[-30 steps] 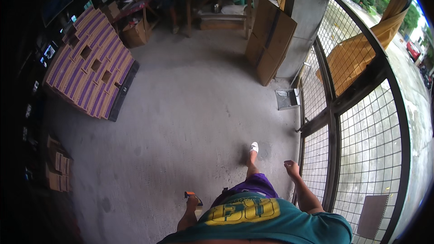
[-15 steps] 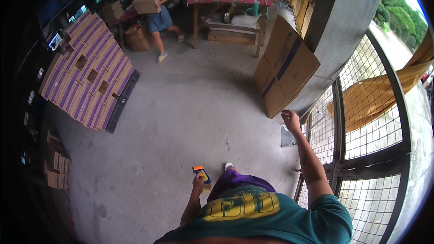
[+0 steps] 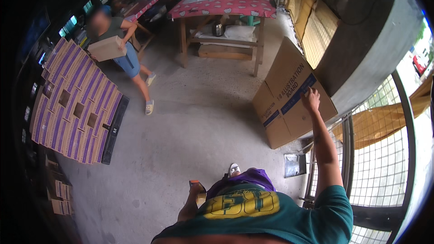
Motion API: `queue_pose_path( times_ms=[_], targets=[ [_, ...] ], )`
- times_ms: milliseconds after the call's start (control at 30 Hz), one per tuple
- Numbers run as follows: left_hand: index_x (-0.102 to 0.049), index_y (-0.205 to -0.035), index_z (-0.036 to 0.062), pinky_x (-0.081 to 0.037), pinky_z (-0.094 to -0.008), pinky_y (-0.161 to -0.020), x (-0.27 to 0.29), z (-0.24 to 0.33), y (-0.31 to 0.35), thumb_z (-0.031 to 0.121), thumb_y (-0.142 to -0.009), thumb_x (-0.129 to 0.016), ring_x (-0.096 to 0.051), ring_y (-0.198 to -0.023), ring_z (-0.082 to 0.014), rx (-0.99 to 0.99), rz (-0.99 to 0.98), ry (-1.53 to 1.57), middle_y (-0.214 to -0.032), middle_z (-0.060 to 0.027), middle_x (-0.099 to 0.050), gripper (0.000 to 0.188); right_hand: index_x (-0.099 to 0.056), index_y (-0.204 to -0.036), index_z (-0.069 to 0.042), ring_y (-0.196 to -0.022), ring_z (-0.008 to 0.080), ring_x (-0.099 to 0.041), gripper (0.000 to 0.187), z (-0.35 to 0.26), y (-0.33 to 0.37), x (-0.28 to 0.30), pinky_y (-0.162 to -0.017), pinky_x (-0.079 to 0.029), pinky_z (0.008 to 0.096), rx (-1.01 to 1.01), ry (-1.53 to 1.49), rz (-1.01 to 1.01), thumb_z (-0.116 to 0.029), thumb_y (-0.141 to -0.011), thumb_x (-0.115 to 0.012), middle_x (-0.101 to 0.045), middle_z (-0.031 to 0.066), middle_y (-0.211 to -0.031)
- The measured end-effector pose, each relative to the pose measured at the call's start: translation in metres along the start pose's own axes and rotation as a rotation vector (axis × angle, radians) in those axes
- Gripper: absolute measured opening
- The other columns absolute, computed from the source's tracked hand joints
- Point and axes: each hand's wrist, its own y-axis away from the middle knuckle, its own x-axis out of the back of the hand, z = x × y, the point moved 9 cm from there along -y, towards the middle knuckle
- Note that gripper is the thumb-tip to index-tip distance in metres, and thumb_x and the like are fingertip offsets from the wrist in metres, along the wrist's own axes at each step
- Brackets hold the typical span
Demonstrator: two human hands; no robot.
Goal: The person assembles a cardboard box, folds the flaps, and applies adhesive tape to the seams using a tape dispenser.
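leaning by the grey pillar, the flat cardboard stands at my right hand, fingers bent; i cannot tell if they grip. my left hand holds an orange-ended object.

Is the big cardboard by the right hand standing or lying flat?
Standing, at a lean: the cardboard has its lower edge on the floor and slopes toward the pillar.

Boxes stacked to my left, cardboard leaning by the pillar to my right, table ahead beyond both.
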Motion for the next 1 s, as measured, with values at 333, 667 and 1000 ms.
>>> queue_pose_path(
  times_ms=[333, 667, 1000],
  targets=[
    [-0.061, -0.121, 0.0156, -0.048, -0.037, -0.09, 0.046, 0.245, -0.168, 0.022, -0.082, -0.052, -0.062, -0.103, -0.0298, -0.091, 0.14, 0.156, -0.113, -0.015, -0.065, 0.04, -0.042, -0.136, -0.006, -0.131, 0.0366, -0.036, 0.072, 0.075, -0.128, -0.08, -0.102, -0.035, 0.0509, -0.219, 0.227, -0.088, -0.051, -0.081, -0.057, -0.044, 0.0191, -0.138],
    [-0.061, -0.124, 0.0197, -0.042, -0.0379, -0.099, 0.024, 0.334, -0.26, 0.026, -0.081, -0.048, -0.057, -0.115, -0.0303, 0.097, 0.066, 0.153, -0.121, -0.0153, -0.061, 0.045, -0.035, -0.14, -0.003, -0.125, 0.037, -0.039, 0.072, 0.052, -0.144, -0.078, -0.105, -0.029, 0.0516, -0.055, 0.514, 0.273, -0.036, -0.081, -0.06, -0.044, 0.0195, -0.134],
    [-0.063, -0.12, 0.0202, -0.046, -0.0385, -0.094, 0.039, 0.424, -0.389, 0.024, -0.077, -0.053, -0.062, -0.107, -0.0299, 0.058, 0.019, 0.071, -0.114, -0.0137, -0.065, 0.044, -0.042, -0.132, 0.002, -0.118, 0.0366, -0.051, 0.063, 0.058, -0.208, -0.101, -0.098, -0.042, 0.0441, -0.108, 0.427, -0.109, -0.029, -0.082, -0.065, -0.052, 0.0231, -0.127]
  ],
)
